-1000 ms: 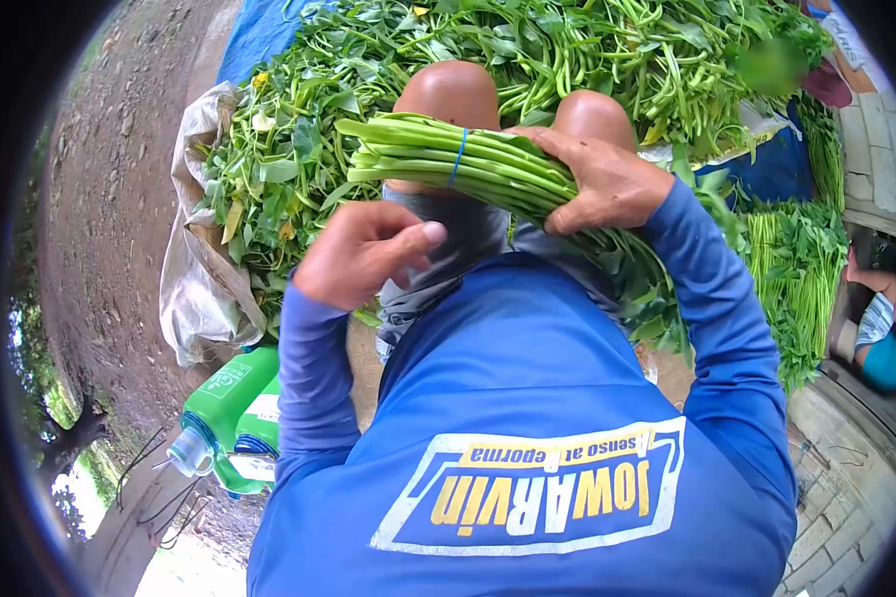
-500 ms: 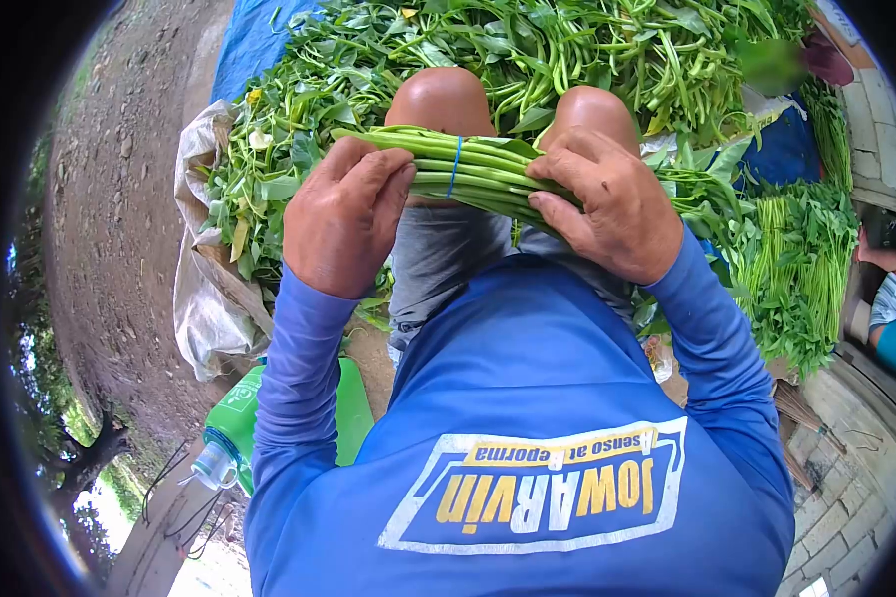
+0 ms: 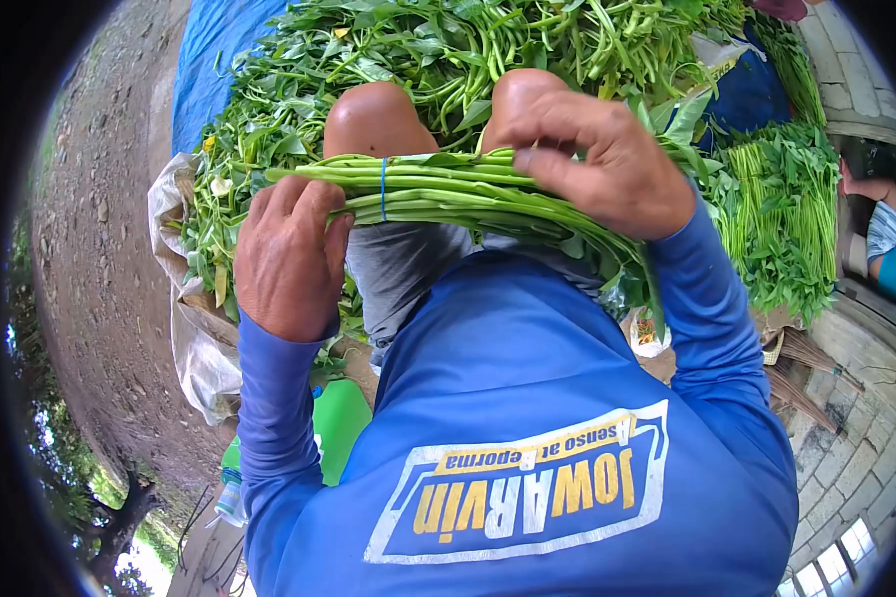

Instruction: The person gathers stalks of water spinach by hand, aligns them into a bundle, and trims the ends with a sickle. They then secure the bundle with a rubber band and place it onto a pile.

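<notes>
A bundle of water spinach (image 3: 448, 189), tied with a thin blue band (image 3: 383, 189), lies level across my lap in front of my knees. My left hand (image 3: 287, 254) is closed round its cut stem end, left of the band. Over the right half of the stems is my right hand (image 3: 607, 159), its thumb and curled fingers at the upper edge of the bundle. Its fingertips are partly hidden. The leafy end of the bundle droops below my right wrist.
Loose water spinach (image 3: 438, 50) is heaped beyond my knees on a blue tarp (image 3: 204, 70). More tied greens (image 3: 777, 214) lie at the right. A white sack (image 3: 194, 358) and a green container (image 3: 343, 423) are at the left. Another person's arm (image 3: 871, 189) shows far right.
The bundle and both hands have shifted left and slightly down in view. My right hand has moved up along the bundle's top edge, and more of the leafy end shows.
</notes>
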Demonstrator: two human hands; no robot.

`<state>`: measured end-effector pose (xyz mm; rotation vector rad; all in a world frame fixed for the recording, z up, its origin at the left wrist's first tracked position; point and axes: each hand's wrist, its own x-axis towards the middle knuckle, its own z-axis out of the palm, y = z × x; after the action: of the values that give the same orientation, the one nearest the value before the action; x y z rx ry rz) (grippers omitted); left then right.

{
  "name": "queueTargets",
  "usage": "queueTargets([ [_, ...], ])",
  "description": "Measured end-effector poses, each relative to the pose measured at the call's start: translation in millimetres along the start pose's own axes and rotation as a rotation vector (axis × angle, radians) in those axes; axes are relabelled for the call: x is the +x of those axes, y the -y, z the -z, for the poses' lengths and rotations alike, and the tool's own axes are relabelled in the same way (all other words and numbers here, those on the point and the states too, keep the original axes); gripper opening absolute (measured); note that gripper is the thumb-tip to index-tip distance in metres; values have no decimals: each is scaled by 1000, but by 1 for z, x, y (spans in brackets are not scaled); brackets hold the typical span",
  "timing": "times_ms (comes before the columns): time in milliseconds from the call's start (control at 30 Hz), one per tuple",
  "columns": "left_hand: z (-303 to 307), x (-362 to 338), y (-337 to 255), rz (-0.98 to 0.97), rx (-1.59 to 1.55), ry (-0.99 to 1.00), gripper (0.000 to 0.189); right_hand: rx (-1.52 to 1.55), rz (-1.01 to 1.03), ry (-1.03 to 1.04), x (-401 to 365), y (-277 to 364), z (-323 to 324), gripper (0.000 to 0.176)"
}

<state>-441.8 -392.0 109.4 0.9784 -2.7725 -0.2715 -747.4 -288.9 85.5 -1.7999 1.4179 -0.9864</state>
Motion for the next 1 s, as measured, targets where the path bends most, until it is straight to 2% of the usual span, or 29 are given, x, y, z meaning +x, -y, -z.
queueTargets([
  [233,5,-1,14,-73,-117,18,20,-257,27,57,0,20,-47,31],
  [367,5,-4,22,-23,-228,20,22,-178,55,62,-2,11,-43,36],
  [433,6,-2,16,4,-309,-12,21,-5,10,94,-1,0,-15,36],
  [500,1,-3,22,-15,-354,-30,19,543,-264,-46,-10,6,10,32],
  [567,-2,-3,27,-44,-339,-9,19,225,-183,-201,-11,4,43,24],
  [667,-2,-1,24,-23,-340,1,19,158,-227,-198,-14,15,59,34],
  [700,-2,-1,24,-10,-338,7,19,195,-237,-179,-15,17,56,30],
  [767,-4,2,23,-77,-298,-33,19,278,-241,-131,-12,22,38,22],
  [800,-3,3,23,-95,-278,-39,20,69,-168,-141,-11,20,21,21],
  [867,1,5,25,-183,-177,-65,21,-45,-39,-72,-7,23,-18,20],
  [1000,3,2,24,-122,-209,-42,22,-356,104,-50,4,18,-62,20],
])
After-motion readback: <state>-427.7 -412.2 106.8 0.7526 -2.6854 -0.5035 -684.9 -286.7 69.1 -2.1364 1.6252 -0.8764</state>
